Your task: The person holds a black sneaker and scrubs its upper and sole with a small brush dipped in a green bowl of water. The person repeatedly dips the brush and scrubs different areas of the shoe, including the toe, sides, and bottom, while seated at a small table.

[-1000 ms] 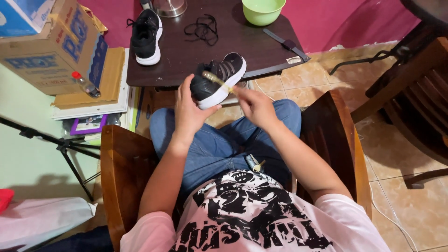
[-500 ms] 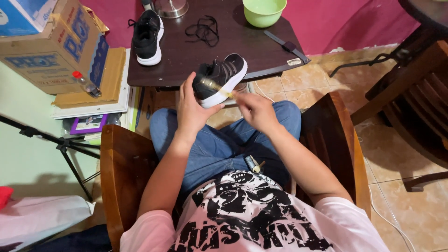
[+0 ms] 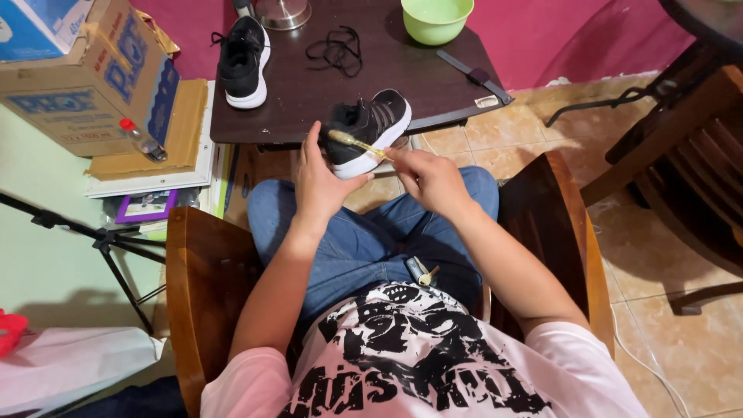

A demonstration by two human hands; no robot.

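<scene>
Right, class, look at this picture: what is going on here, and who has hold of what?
A person sits in a wooden chair at a dark table. The left hand holds a black shoe with a white sole over the lap. The right hand holds a small yellowish brush against the shoe's side. On the table lie the other black shoe, a loose black lace and a green bowl.

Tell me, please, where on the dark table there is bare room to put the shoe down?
The dark table is bare between the loose black laces and the green bowl, and along its near edge left of the held shoe. It is crowded at the far left, around the second shoe and the metal base.
</scene>
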